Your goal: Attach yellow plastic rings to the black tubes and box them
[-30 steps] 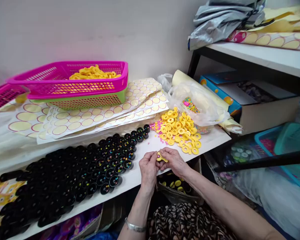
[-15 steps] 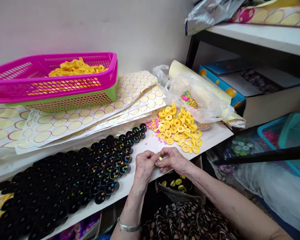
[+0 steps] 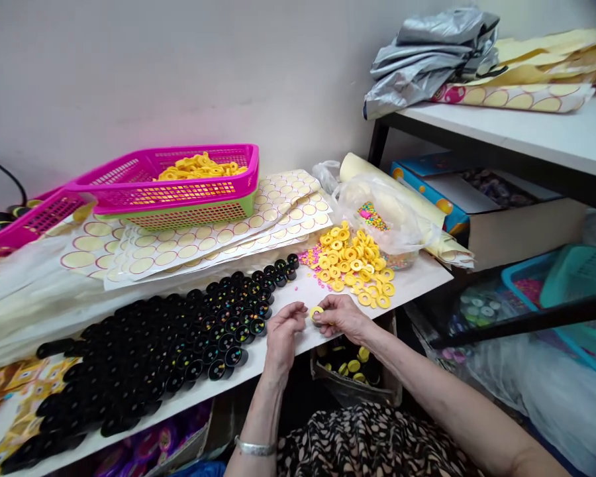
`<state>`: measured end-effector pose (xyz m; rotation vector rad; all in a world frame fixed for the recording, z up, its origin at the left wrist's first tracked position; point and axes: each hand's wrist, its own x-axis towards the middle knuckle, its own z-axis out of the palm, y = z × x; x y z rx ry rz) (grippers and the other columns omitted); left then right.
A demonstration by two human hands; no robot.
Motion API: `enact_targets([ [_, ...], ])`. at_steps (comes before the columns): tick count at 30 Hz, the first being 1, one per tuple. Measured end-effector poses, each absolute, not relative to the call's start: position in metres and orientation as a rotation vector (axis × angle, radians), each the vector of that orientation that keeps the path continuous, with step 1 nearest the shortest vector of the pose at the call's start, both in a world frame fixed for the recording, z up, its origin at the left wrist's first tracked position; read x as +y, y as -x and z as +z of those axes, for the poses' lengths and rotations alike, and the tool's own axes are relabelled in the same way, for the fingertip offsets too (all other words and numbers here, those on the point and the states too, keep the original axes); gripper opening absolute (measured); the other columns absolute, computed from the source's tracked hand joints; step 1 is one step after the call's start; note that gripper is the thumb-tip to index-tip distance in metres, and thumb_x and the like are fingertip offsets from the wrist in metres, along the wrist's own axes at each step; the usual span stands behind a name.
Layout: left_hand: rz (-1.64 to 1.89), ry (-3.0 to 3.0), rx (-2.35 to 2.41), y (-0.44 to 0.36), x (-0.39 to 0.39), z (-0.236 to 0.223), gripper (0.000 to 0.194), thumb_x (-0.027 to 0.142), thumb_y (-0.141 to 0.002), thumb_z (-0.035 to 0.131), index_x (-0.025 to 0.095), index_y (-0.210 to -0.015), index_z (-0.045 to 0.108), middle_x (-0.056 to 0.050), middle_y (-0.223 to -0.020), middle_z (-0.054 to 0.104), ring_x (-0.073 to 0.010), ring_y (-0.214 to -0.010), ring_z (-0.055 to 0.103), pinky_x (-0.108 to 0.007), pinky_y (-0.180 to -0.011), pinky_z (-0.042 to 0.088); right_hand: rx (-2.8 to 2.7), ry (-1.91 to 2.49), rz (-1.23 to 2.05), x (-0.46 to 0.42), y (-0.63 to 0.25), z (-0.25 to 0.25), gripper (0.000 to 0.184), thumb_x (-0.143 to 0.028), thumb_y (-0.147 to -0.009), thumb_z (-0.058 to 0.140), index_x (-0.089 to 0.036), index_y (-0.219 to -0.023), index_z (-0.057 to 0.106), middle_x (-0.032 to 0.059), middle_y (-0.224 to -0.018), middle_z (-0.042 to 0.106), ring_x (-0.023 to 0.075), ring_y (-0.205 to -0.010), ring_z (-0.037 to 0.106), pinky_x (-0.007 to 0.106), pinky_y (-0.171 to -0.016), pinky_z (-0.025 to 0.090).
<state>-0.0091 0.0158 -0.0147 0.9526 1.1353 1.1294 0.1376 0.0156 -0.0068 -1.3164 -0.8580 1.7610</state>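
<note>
Near the table's front edge, my right hand [image 3: 345,319] pinches a small yellow ring [image 3: 316,310] between thumb and fingers. Something darker shows at the ring's middle, too small to make out. Just left of it is my left hand [image 3: 282,336], its fingers loosely bent and apart from the ring, with nothing visible in them. Beyond both hands lies a heap of yellow rings [image 3: 352,260], with small pink beads [image 3: 310,258] along its left side. Left of my left hand stand rows of small black cups [image 3: 218,338]; those nearest hold coloured bits.
A pink basket [image 3: 179,192] of yellow rings sits on sticker sheets [image 3: 218,232]. A clear bag [image 3: 402,218] with coloured beads lies behind the heap. Below the table edge is a box [image 3: 357,391] with black and yellow pieces. A shelf [image 3: 516,126] juts in at right.
My hands, together around the yellow ring before, have come apart. The left hand has let go and moved left; the ring stays in my right hand. The camera view has shifted.
</note>
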Motion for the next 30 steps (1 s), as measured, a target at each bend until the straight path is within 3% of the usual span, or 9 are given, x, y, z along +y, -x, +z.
enact_targets([
  [3,0.989,-1.275,1.072,0.009,0.012,-0.011,0.042,0.012,-0.050,0.068,0.017,-0.091,0.066,-0.003,-0.088,0.060,-0.0129,-0.073,0.052,-0.022,-0.062,0.041,-0.872,1.281,1.725,0.011,-0.137,-0.007,0.026,-0.028,-0.056,0.073,-0.014,-0.071,0.057,-0.0039,-0.048,0.057,0.0069,-0.038,0.049,0.018,-0.038,0.041],
  [5,0.948,-1.439,1.078,0.003,0.010,-0.010,0.035,0.014,-0.052,0.070,0.018,-0.087,0.067,-0.003,-0.087,0.058,-0.0151,-0.078,0.052,-0.024,-0.066,0.042,-0.907,1.198,1.737,0.005,-0.140,-0.007,0.026,-0.030,-0.058,0.073,-0.013,-0.072,0.059,-0.0027,-0.053,0.058,0.0067,-0.042,0.050,0.018,-0.040,0.042],
  [7,0.996,-1.489,1.092,-0.003,0.008,-0.010,0.026,0.020,-0.055,0.072,0.017,-0.080,0.067,-0.003,-0.083,0.056,-0.0158,-0.079,0.052,-0.025,-0.067,0.042,-0.952,1.070,1.824,-0.004,-0.149,-0.007,0.032,-0.032,-0.061,0.072,-0.012,-0.083,0.063,0.0012,-0.068,0.064,0.0088,-0.053,0.056,0.020,-0.048,0.046],
  [10,1.083,-1.500,1.073,-0.009,-0.001,-0.009,0.029,0.025,-0.055,0.075,0.016,-0.081,0.067,-0.004,-0.084,0.057,-0.0167,-0.080,0.053,-0.026,-0.070,0.043,-0.930,0.902,1.912,-0.022,-0.167,-0.008,0.047,-0.028,-0.060,0.074,-0.017,-0.104,0.060,0.0058,-0.096,0.065,0.0145,-0.078,0.061,0.026,-0.065,0.050],
  [14,1.074,-1.733,1.013,-0.016,-0.017,-0.004,0.030,0.026,-0.058,0.075,0.018,-0.086,0.067,-0.005,-0.084,0.060,-0.0185,-0.083,0.054,-0.030,-0.073,0.045,-0.846,0.832,1.852,-0.041,-0.183,-0.010,0.048,-0.021,-0.056,0.077,-0.018,-0.101,0.062,0.0054,-0.102,0.063,0.0175,-0.097,0.056,0.030,-0.082,0.045],
  [21,1.040,-2.184,0.837,-0.038,-0.037,0.004,0.020,0.019,-0.072,0.063,0.018,-0.092,0.066,-0.006,-0.081,0.065,-0.0169,-0.077,0.051,-0.030,-0.068,0.044,-0.876,0.913,1.852,-0.048,-0.187,-0.002,0.049,-0.008,-0.047,0.078,-0.017,-0.093,0.063,-0.0001,-0.087,0.063,0.0121,-0.079,0.058,0.025,-0.073,0.043],
  [30,1.141,-2.081,0.891,-0.045,-0.039,-0.011,0.031,0.034,-0.052,0.079,0.019,-0.076,0.067,-0.004,-0.075,0.067,-0.0227,-0.087,0.053,-0.043,-0.087,0.040,-0.776,0.971,1.921,-0.056,-0.189,-0.001,0.048,-0.009,-0.044,0.078,-0.014,-0.090,0.064,0.0012,-0.085,0.063,0.0133,-0.077,0.056,0.023,-0.068,0.043],
])
